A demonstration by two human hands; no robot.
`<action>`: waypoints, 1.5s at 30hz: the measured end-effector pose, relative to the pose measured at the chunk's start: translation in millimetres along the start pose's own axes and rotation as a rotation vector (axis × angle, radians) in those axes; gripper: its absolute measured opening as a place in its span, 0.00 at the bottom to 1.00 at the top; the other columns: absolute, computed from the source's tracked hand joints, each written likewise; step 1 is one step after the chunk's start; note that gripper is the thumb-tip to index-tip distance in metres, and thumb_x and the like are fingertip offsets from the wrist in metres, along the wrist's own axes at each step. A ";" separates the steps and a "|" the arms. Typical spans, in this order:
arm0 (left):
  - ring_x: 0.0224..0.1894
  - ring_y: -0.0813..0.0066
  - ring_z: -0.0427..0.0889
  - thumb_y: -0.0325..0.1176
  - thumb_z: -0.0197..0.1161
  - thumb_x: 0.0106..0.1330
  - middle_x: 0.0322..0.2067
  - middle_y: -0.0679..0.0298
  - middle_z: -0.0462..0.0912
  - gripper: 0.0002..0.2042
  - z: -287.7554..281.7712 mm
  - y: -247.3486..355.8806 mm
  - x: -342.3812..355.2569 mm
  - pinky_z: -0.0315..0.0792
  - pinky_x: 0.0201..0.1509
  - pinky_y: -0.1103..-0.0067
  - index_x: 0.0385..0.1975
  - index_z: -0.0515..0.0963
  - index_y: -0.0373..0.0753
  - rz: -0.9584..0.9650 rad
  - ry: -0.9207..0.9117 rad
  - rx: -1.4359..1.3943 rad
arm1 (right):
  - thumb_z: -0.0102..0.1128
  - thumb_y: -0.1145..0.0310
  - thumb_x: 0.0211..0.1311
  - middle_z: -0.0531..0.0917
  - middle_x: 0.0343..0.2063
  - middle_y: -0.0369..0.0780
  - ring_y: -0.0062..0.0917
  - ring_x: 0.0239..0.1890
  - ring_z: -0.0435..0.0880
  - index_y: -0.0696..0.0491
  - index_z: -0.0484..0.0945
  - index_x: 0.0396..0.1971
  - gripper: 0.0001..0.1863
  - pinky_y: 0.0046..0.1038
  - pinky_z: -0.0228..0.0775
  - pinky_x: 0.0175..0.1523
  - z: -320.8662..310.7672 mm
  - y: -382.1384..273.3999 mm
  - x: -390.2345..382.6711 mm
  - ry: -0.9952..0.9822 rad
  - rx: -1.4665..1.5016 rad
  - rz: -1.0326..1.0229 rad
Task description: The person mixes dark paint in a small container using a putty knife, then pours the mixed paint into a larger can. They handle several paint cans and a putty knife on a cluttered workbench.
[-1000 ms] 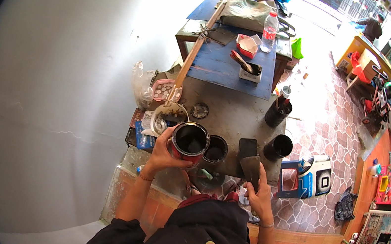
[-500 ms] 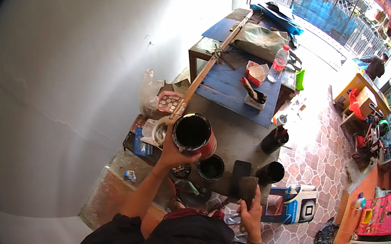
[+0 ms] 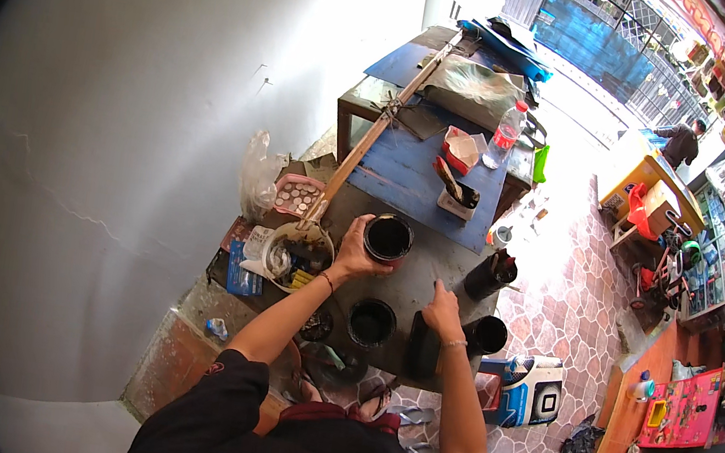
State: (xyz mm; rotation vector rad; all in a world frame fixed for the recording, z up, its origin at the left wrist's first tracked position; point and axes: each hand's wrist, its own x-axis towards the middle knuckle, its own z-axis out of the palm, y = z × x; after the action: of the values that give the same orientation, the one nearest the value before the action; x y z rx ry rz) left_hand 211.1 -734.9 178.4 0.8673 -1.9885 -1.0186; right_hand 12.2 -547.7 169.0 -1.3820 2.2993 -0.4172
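Observation:
My left hand [image 3: 359,252] is closed round the side of a dark-smeared can [image 3: 388,239], its open mouth turned up and black inside. To the right my right hand [image 3: 442,317] hangs over the table, its index finger pointing forward and the other fingers curled. What they hold, if anything, is hidden, and the scraper-like flat blade cannot be made out now. A black flat rectangular thing [image 3: 424,346] lies just below that hand. Between my arms stands an open black pot [image 3: 371,323]. Another black pot [image 3: 486,335] stands right of my right wrist.
A dark container with a brush-like thing [image 3: 491,274] stands at the table's right edge. A tub [image 3: 300,255] with odds and ends sits left, near a pink tray [image 3: 297,195]. A wooden strip [image 3: 381,127] runs along a blue board [image 3: 429,180] holding a bottle [image 3: 505,135].
My left hand has lowered the can forward toward the table, uncovering the tub. My right hand has moved forward and left and turned over; the flat blade it held no longer shows.

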 end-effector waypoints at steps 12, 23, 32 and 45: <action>0.61 0.53 0.74 0.47 0.88 0.29 0.57 0.54 0.70 0.55 19.1 -23.0 7.6 0.70 0.67 0.63 0.63 0.65 0.42 -0.047 -0.030 0.055 | 0.66 0.80 0.45 0.73 0.54 0.57 0.57 0.56 0.75 0.57 0.60 0.71 0.47 0.47 0.71 0.62 68.1 15.7 92.2 0.108 -0.021 -0.006; 0.67 0.44 0.68 0.35 0.86 0.36 0.62 0.47 0.66 0.64 -8.7 -14.9 5.8 0.66 0.73 0.60 0.76 0.48 0.40 -0.050 -0.216 0.220 | 0.64 0.85 0.48 0.72 0.55 0.56 0.56 0.59 0.72 0.60 0.59 0.72 0.46 0.45 0.69 0.65 56.6 5.7 74.0 0.169 -0.028 -0.102; 0.76 0.41 0.60 0.25 0.83 0.40 0.70 0.41 0.65 0.63 8.0 -53.6 46.0 0.65 0.74 0.56 0.78 0.45 0.29 -0.309 -0.491 0.871 | 0.68 0.80 0.54 0.72 0.59 0.57 0.53 0.62 0.72 0.60 0.58 0.72 0.44 0.45 0.65 0.69 6.7 -34.0 5.7 0.345 0.198 -0.198; 0.77 0.55 0.61 0.41 0.90 0.33 0.73 0.56 0.66 0.73 14.3 -90.3 43.3 0.58 0.75 0.47 0.80 0.41 0.41 -0.290 -0.621 0.952 | 0.94 0.63 0.27 0.74 0.65 0.52 0.45 0.69 0.74 0.48 0.31 0.79 0.85 0.42 0.66 0.73 52.3 -53.0 77.3 0.200 0.727 -0.212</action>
State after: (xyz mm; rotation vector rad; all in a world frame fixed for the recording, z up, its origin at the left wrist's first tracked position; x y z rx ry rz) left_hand 198.3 -806.2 107.8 1.4874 -3.0238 -0.4501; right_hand 46.6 -642.7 132.6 -1.2243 1.8303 -1.3496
